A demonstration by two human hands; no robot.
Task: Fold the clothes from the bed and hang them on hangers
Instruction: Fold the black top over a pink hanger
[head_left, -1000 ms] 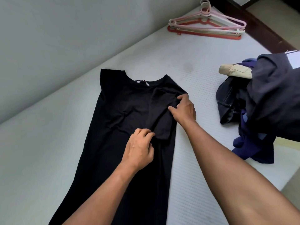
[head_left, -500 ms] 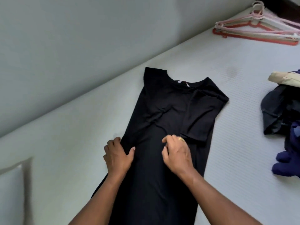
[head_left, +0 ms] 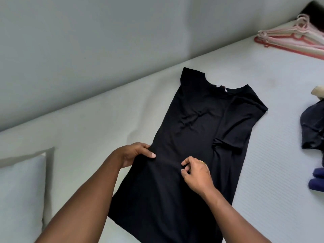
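Black short-sleeved cotton dress (head_left: pixel 184 155) lies flat on white bed (head_left: pixel 263 172), right sleeve folded inward. Pink and red plastic hangers (head_left: pixel 287 38) stacked at far corner.

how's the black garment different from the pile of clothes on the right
The black garment lies spread flat with a sleeve folded in; the pile of clothes is crumpled in a heap. The left hand and right hand both grip the black garment; nothing touches the pile of clothes. The black garment is one colour; the pile of clothes mixes dark, blue and beige pieces. Both rest on the bed, neither on the hangers.
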